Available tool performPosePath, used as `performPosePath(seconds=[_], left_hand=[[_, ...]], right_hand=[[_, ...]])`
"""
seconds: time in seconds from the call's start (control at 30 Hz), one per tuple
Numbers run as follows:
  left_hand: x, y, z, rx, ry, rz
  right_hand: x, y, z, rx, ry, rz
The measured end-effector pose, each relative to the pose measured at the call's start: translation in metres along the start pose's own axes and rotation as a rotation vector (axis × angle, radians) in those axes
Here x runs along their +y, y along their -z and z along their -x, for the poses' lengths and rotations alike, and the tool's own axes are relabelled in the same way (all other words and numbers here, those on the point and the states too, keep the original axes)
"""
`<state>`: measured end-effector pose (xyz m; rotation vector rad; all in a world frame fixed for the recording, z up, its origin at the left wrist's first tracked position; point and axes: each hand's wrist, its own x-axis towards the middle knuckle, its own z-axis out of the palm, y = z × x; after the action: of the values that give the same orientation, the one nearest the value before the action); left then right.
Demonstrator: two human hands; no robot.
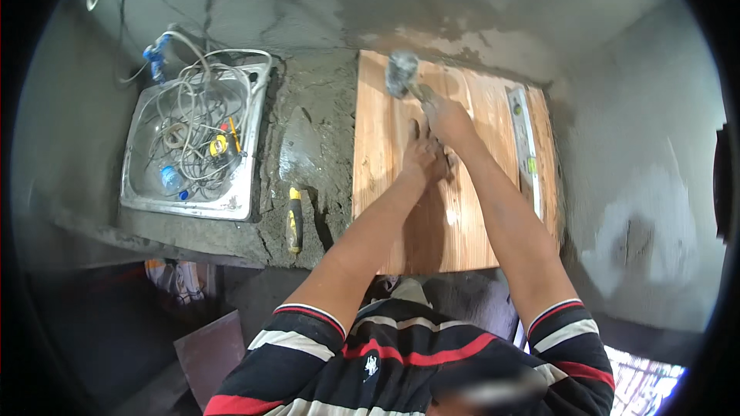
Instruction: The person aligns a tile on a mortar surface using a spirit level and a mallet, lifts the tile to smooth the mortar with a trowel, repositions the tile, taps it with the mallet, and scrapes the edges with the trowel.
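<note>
My right hand (447, 118) is closed round the short handle of a mallet (401, 74), whose grey-smeared head is held over the far part of a wood-grained slab (385, 146). Close beside it, my left hand (424, 158) lies on the slab, fingers stretched and apart, holding nothing. Along the slab's right side rests a spirit level (524, 142) with greenish vials. Left of the slab, a trowel with a wet metal blade (301, 145) and a yellow-and-black handle (294, 223) lies on rough grey mortar (333, 119).
A metal sink (185, 206) at the left holds tangled cables (189, 119), a yellow tape measure (219, 145) and a blue-tinted bottle (171, 179). Damp plastered walls (478, 0) enclose the counter. Below, a brown board (212, 358) leans near a printed sack (181, 281).
</note>
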<state>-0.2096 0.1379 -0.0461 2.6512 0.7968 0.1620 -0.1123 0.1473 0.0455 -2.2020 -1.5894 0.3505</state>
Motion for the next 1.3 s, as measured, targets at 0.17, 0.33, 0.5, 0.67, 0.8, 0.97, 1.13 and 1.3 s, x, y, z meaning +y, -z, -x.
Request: performPosePath(seconds=[0.17,0.33,0.5,0.67,0.8,0.97,1.13,1.3], left_hand=[[-0.044,-0.032,-0.008,0.227,-0.016,-0.019],[-0.036,0.002,-0.003,0.082,-0.197,-0.095],[-0.017,0.012,0.015,0.089,-0.207,-0.109],[0.009,0.027,0.016,-0.084,-0.149,-0.227],[0.01,0.035,0.013,-0.115,-0.169,-0.236],[0.016,0.027,0.009,-0.062,-0.151,-0.27],[0.02,0.03,0.009,-0.059,-0.145,-0.272],[0.012,0.026,0.005,-0.02,-0.124,-0.297]], right_hand=[[-0.016,0.055,0.024,0.106,0.015,-0.104],[-0.007,0.185,0.16,0.555,-0.028,-0.215],[-0.018,0.242,0.323,0.767,-0.35,-0.239],[-0.006,0.192,0.439,0.847,-0.592,-0.503],[-0.004,0.113,0.456,0.658,-0.81,-0.278],[-0.015,0.052,0.413,0.501,-0.622,-0.287],[0.008,0.026,0.358,0.26,-0.535,-0.1],[0.027,0.017,0.346,0.235,-0.516,-0.02]])
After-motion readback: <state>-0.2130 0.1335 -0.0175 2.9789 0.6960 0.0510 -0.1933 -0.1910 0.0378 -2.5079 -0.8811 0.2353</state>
